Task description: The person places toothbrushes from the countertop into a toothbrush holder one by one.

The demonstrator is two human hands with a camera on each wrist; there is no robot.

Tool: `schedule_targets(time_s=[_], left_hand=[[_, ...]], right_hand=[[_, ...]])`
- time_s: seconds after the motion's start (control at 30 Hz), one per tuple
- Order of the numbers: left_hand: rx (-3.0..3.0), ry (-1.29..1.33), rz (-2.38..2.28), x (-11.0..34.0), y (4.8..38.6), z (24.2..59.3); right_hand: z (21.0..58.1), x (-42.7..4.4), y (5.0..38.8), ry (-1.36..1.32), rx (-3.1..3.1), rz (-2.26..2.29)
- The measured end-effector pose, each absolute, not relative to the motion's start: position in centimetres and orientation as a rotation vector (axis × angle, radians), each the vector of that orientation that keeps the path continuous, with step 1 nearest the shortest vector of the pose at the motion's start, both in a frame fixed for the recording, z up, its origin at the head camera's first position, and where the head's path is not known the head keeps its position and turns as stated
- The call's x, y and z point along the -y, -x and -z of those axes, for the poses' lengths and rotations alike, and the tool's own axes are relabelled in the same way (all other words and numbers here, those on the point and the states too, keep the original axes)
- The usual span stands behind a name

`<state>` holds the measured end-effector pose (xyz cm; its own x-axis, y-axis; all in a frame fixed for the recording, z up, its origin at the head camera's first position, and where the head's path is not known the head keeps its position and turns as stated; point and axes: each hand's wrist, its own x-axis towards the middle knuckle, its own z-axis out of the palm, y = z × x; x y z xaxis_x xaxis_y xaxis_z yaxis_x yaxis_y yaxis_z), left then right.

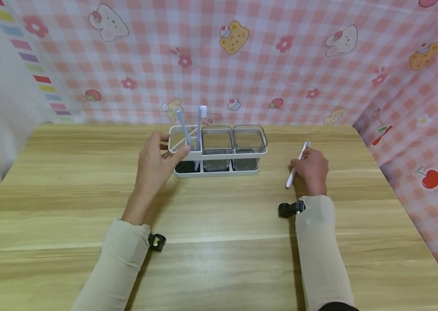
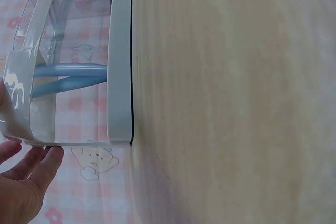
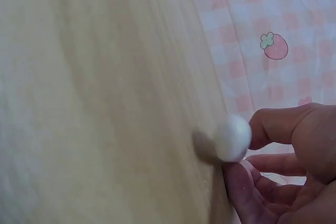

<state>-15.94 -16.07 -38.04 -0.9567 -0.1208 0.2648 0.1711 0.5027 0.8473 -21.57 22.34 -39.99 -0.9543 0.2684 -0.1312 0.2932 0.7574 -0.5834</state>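
At the back middle of the table stands a white toothbrush holder (image 1: 222, 172) with a partitioned left section and two clear cups (image 1: 217, 140). My left hand (image 1: 155, 157) grips its left end, thumb on the front rim and fingers around the side. Two light blue toothbrushes (image 1: 199, 125) lean in the left section; their handles (image 2: 73, 70) show in the left wrist view. To the right of the holder, my right hand (image 1: 312, 169) pinches a slim white toothbrush (image 1: 291, 177) low over the table. Its rounded white end (image 3: 233, 138) faces the right wrist camera.
A wooden table (image 1: 219, 259) extends in front of the holder. Close behind the holder hangs a pink checked cloth (image 1: 145, 56), and more of it covers the right side. Each wrist wears a small black camera (image 1: 157, 242).
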Motion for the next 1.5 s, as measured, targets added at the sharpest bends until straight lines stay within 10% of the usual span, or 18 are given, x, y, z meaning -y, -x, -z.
schedule_targets(time_s=[1.5], left_hand=[[2.462,0.044,1.442,16.2,15.9,38.1]], right_hand=[[36.2,-21.0,21.5,-0.693,-2.679,1.985]])
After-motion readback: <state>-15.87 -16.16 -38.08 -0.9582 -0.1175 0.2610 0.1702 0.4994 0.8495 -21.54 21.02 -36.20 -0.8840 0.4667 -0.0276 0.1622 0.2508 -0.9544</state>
